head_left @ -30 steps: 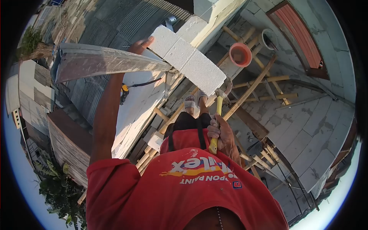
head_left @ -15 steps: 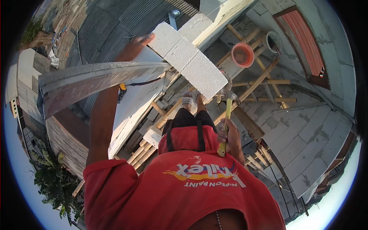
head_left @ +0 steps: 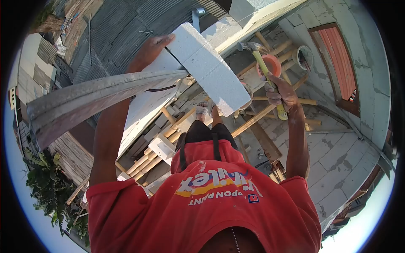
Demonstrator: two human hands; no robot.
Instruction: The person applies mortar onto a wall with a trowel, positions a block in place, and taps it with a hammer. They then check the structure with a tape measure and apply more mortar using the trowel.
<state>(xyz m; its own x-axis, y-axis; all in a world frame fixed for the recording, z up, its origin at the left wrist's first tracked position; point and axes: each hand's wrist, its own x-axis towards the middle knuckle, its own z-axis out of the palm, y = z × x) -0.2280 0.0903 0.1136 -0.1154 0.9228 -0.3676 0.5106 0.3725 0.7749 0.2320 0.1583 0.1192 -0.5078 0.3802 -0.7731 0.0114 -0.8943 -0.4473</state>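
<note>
A white lightweight concrete block (head_left: 209,69) lies slantwise on the wall top, with joint lines visible across it. My left hand (head_left: 152,49) is closed at the block's far left end, its fingertips against the edge; part of the grip is hidden. In my right hand (head_left: 282,92) is a hammer (head_left: 260,62), its yellow handle wrapped by my fingers. The metal hammer head points up and left, raised to the right of the block and apart from it. Behind the hammer, in the picture, shows an orange bucket (head_left: 274,65).
A long grey board-like strip (head_left: 105,88) juts out left of the block. Bamboo scaffold poles (head_left: 257,118) cross below, around my feet (head_left: 201,110). A pale bucket (head_left: 304,57) stands beside the orange one. A block wall with a framed opening (head_left: 337,63) rises at right.
My right hand has swung up and away from my body, carrying the hammer from near the block's lower right end to above right. My left hand stays at the block.
</note>
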